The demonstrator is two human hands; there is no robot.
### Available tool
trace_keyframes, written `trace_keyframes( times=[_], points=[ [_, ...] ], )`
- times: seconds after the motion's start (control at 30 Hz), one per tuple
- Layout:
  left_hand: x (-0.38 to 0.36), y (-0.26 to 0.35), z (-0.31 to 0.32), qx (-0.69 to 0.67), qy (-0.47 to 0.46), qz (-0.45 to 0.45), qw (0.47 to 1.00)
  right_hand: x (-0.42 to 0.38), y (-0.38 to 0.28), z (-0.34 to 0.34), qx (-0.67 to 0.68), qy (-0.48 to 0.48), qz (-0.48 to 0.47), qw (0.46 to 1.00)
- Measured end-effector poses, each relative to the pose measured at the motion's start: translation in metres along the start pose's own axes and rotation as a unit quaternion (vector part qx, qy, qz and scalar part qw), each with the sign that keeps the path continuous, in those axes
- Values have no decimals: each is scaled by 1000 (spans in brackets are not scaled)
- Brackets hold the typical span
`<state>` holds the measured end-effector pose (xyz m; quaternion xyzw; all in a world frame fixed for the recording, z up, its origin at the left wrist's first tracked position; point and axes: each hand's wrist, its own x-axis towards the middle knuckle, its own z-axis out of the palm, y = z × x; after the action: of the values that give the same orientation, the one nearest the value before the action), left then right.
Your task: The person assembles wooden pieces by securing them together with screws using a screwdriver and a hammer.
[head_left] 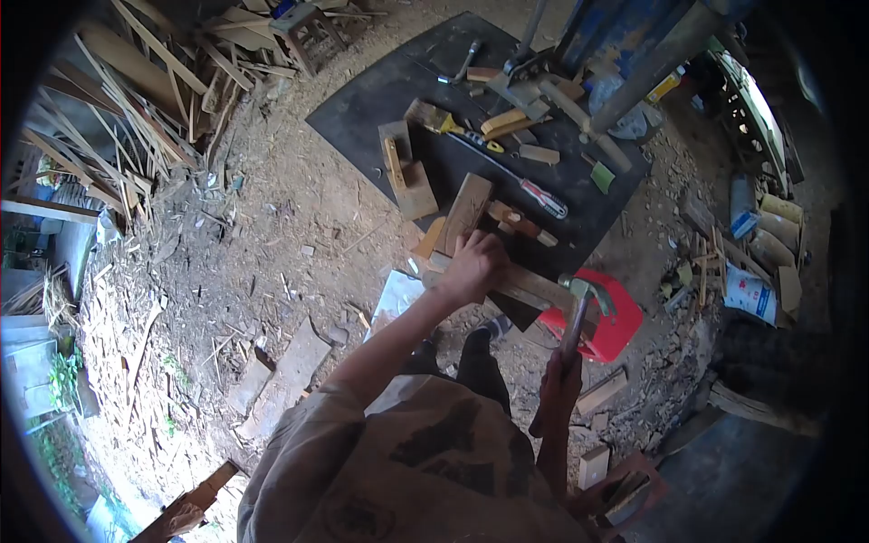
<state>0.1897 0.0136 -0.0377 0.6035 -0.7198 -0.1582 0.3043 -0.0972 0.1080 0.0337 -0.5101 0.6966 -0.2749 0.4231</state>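
Observation:
My left hand (pixel 477 266) is closed around a wooden block (pixel 466 213) at the near edge of the dark table. Beneath and to the right of that hand lies a longer wooden piece (pixel 534 285). My right hand (pixel 561 378) grips the handle of a claw hammer (pixel 576 317), whose metal head is by the right end of the longer piece. Close to the block are a wooden plane (pixel 520 222) and a red and clear screwdriver (pixel 543 197).
The dark table (pixel 362 113) also bears a brush (pixel 433 118), wood offcuts and a metal clamp (pixel 525 90). A red stool (pixel 620 317) stands near the hammer. Scrap wood (pixel 136 100) is piled at upper left, and chips cover the ground.

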Motion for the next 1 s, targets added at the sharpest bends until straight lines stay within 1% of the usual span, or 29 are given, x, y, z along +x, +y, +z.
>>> trace_keyframes(
  times=[0.07, 0.2, 0.27, 0.37, 0.47, 0.57, 0.63, 0.73, 0.8, 0.83, 0.87, 1.0],
  points=[
    [-1, 3, -4, 24, -15, 10, 1000, 4, 5, 1, -24, -7, -3, 1000],
    [-2, 7, -6, 38, -2, 36, 999, 7, -6, 1, -59, -27, -33, 997],
    [-2, 9, -8, 33, 7, 53, 998, 10, -7, 1, -73, -41, -47, 995],
    [0, 12, -3, 4, 20, 36, 999, 16, -6, 2, -87, -59, -55, 993],
    [4, 22, -20, -30, 47, 62, 996, 18, -10, 3, -90, -70, -55, 992],
    [6, 35, -33, -180, 26, -73, 981, 20, -12, 4, -91, -77, -66, 991],
    [4, 31, -37, -200, 19, -96, 975, 20, -16, 4, -92, -69, -81, 990],
    [6, 33, -36, -226, -3, -136, 965, 21, -10, 5, -88, -70, -80, 990],
    [5, 30, -27, -220, 6, -144, 965, 20, -12, 2, -98, -65, -62, 991],
    [6, 33, -28, -207, 18, -129, 970, 20, -18, 2, -106, -66, -49, 991],
    [6, 33, -30, -198, 12, -119, 973, 20, -26, -1, -114, -79, -37, 990],
    [10, 36, -33, -147, -27, -69, 986, 21, -13, -1, -121, -78, -45, 989]
  ],
)
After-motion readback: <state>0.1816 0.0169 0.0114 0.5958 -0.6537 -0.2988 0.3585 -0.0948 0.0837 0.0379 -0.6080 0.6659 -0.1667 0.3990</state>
